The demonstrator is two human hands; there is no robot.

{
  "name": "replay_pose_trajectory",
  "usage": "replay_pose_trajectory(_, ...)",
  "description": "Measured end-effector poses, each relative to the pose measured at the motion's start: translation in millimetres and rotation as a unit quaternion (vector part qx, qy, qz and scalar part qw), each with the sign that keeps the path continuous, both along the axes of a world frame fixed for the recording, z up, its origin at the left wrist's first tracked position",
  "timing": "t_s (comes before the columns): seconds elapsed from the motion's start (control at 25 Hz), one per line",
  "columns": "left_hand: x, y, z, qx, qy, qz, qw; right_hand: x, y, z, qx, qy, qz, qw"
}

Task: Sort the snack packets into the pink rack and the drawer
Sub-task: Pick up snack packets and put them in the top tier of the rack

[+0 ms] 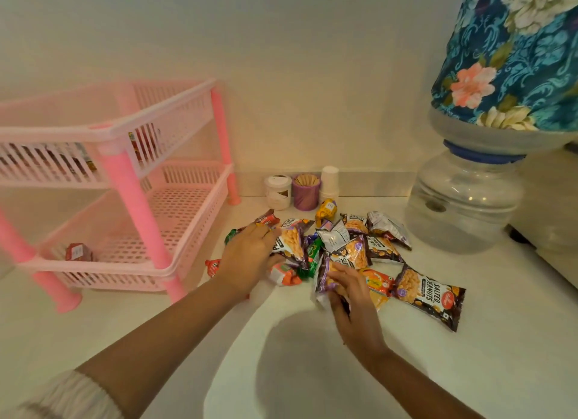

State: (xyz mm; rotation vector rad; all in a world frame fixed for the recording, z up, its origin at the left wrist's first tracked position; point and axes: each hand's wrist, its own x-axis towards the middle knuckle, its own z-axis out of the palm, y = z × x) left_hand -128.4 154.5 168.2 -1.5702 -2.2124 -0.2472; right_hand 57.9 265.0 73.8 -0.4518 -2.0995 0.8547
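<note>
A heap of snack packets (350,246) lies on the white counter, mostly brown salted-peanut bags, with one more peanut bag (428,293) apart at the right. My left hand (250,256) rests palm-down on the heap's left side, over small red and green packets. My right hand (350,296) grips a purple-edged peanut packet (325,281) at the heap's near edge. The pink rack (131,180) stands at the left. Its upper tier holds several packets, and its lower tier has a small red packet (78,252). No drawer is in view.
A water dispenser jar (466,199) with a floral cover stands at the right. Behind the heap, against the wall, are a white tub (277,191), a purple cup of wooden sticks (306,191) and stacked paper cups (330,182).
</note>
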Motion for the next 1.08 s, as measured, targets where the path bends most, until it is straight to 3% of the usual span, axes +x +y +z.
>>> replay_pose_trajectory(0.24, -21.2, -18.3, 103.8, 0.093, 0.147, -0.017, 0.985, -56.1, 15.2, 76.6, 0.046, 0.005, 0.052, 0.998)
replay_pose_trajectory(0.56, -78.5, -73.3, 226.7, 0.191, 0.286, 0.013, 0.939, -159.9, 5.2, 209.8, 0.142, 0.195, 0.103, 0.965)
replay_pose_trajectory(0.84, -144.0, -134.9, 263.2, 0.23, 0.249, 0.124, 0.933, -229.2, -29.3, 308.3, 0.204, 0.269, 0.135, 0.932)
replay_pose_trajectory(0.96, -172.1, -153.4, 259.9, 0.231, 0.244, 0.145, 0.931, -252.3, -42.3, 336.7, 0.21, 0.229, 0.186, 0.932)
replay_pose_trajectory(1.08, -200.3, -161.3, 244.6, 0.246, 0.179, 0.194, 0.932, -278.9, -52.4, 349.2, 0.224, 0.152, 0.213, 0.939)
